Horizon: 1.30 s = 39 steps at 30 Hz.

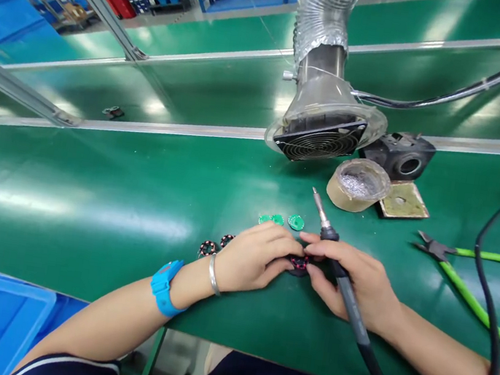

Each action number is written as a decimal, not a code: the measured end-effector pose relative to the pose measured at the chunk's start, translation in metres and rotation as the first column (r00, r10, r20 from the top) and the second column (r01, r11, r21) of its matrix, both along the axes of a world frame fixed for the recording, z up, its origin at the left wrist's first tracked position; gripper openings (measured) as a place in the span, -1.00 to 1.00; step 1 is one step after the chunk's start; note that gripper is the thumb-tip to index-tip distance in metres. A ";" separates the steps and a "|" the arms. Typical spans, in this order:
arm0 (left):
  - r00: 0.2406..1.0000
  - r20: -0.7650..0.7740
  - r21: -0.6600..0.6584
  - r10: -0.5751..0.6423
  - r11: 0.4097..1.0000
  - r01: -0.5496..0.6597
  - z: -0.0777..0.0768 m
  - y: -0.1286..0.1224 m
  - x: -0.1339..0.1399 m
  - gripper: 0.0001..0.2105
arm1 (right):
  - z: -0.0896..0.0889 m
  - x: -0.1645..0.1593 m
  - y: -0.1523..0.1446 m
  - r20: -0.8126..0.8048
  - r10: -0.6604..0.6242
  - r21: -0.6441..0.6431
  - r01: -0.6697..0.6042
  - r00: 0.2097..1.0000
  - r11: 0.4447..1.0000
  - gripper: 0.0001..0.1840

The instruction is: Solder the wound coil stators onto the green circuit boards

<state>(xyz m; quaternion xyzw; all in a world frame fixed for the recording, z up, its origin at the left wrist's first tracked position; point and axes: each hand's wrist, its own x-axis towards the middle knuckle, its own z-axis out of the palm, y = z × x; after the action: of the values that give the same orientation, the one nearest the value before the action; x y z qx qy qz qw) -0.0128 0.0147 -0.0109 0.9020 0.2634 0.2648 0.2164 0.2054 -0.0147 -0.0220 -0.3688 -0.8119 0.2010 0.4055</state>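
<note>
Pinching the small coil [299, 263] with my left hand [255, 256], my right hand [358, 280] gripped the soldering iron [336, 268]; steadiness mattered.

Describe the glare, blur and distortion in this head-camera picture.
Head view: overhead lights throw broad white glare streaks on the green bench mat; wide-angle distortion bends the aluminium rails and stretches the forearms at the lower edge; the left hand, right hand and soldering iron are fairly sharp, while the shelving at top left is soft and the small coil part between the fingers is too dark for detail.
</note>
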 end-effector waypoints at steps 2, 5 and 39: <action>1.000 0.002 0.030 -0.007 1.000 0.007 0.000 0.001 0.000 -0.83 | 0.000 0.002 0.001 0.011 0.039 -0.044 -0.039 0.999 0.998 -0.56; 1.000 0.026 0.049 0.013 0.999 -0.014 -0.002 0.002 0.002 -0.77 | 0.000 0.004 0.001 0.036 0.080 -0.078 -0.077 0.996 0.994 -0.54; 0.992 -0.076 0.177 -0.098 0.978 0.110 0.009 0.016 -0.009 -0.83 | -0.007 -0.013 0.002 0.020 -0.036 -0.032 0.037 0.999 0.999 -0.63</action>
<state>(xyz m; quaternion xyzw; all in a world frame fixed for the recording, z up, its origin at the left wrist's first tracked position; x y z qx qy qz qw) -0.0218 0.0304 -0.0015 0.9388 0.1978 0.2458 0.1385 0.1926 -0.0128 -0.0285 -0.3919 -0.8056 0.2030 0.3953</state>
